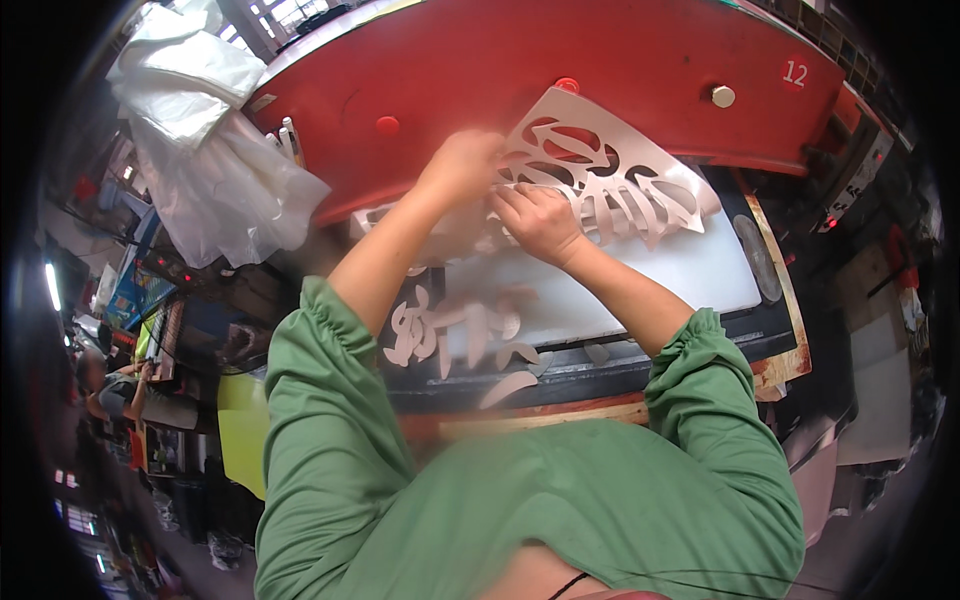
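A pale pinkish-white sheet [640,165] full of curved cut-out holes leans up from the work surface against a red machine panel. My right hand [540,218] grips its near edge with bent fingers. Just left of it, my left hand [465,168] is raised beside the sheet's left part, slightly blurred. Its fingers look curled in, and whatever they hold is hidden. Below the hands, several loose cut pieces [475,330] of the same pale material are scattered on the left of a whitish board [570,305] and the dark bed [640,375] around it.
The red panel [440,70] spans the far side, with a metal knob [723,96] at its right. Plastic bags [215,150] hang at the left, near several markers [290,140]. A control box [850,185] stands at the right. Another person [115,390] is at the far left.
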### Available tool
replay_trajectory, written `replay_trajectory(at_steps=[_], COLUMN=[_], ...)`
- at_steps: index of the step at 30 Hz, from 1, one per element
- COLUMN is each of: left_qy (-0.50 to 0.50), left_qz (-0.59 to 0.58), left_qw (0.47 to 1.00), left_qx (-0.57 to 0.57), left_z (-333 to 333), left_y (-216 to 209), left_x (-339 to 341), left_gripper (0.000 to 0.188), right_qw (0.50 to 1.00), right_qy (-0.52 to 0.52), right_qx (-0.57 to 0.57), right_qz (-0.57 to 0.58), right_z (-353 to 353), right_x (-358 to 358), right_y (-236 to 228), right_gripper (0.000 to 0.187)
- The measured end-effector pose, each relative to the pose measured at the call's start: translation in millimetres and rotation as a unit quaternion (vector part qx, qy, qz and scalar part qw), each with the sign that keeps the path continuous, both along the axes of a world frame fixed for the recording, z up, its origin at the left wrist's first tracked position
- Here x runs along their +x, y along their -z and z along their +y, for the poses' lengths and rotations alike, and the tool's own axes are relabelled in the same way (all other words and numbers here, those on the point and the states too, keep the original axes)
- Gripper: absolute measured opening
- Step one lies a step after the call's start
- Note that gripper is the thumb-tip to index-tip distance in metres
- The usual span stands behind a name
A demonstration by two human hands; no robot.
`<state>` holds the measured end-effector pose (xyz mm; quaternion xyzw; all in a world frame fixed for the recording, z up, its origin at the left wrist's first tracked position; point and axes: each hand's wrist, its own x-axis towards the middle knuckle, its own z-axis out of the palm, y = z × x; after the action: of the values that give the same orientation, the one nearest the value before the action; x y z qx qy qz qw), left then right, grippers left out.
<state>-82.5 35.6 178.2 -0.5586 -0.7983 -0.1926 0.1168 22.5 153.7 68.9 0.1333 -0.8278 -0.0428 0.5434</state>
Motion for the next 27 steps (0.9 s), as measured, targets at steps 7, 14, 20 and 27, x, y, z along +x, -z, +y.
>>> replay_trajectory(at_steps=[7,14,20,27], left_qy=[-0.065,-0.139,-0.047,-0.06], left_qz=[0.047,-0.203,-0.005,0.046], left_qw=[0.99,0.941,0.989,0.992], left_qx=[-0.117,-0.233,-0.141,-0.098], left_z=[-36.6,-47.7,-47.4,-23.8], left_y=[17.7,26.4,17.2,-10.1], left_x=[19.9,-2.0,-0.8,-17.4], left_gripper=[0.034,0.043,0.036,0.035], right_qw=[0.997,0.903,0.926,0.759], right_qy=[-0.02,-0.108,-0.148,-0.069], right_qx=[-0.054,-0.409,-0.348,-0.567], right_qz=[-0.054,-0.08,0.008,-0.312], right_z=[2.0,3.6,-13.2,-44.5], right_x=[-2.7,-14.5,31.6,41.6], right_y=[6.4,11.8,21.1,85.1], right_gripper=[0.015,0.012,0.011,0.038])
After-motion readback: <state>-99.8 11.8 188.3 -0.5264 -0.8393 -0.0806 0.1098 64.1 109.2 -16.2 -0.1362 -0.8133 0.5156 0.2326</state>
